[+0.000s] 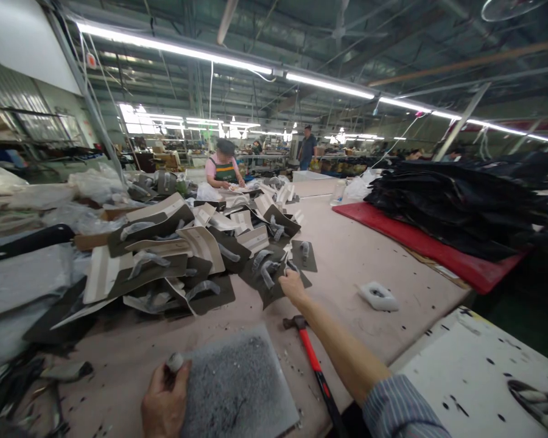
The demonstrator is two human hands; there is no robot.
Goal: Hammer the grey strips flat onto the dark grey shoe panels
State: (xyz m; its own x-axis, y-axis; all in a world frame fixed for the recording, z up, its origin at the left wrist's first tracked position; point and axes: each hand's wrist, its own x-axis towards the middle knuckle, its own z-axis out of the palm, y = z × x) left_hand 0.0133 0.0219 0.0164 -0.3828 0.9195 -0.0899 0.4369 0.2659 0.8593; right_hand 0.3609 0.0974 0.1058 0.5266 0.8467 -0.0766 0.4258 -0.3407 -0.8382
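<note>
My left hand (164, 398) is at the lower edge of the view, closed around a small grey cylindrical piece (174, 362) beside a grey speckled pad (240, 383). My right hand (293, 285) is stretched forward on a striped-sleeved arm and touches a dark flat piece (274, 291) at the near edge of a heap of dark and cream leather pieces (182, 255). Its fingers curl down onto the piece. A red-handled hammer (314, 359) lies on the table under my right forearm.
A tall stack of black material (456, 201) rests on a red board (442, 252) at the right. A small white object (378, 296) lies on the pink table (365, 255). A white spotted board (479, 371) is at lower right. A person in an apron (223, 167) works at the far end.
</note>
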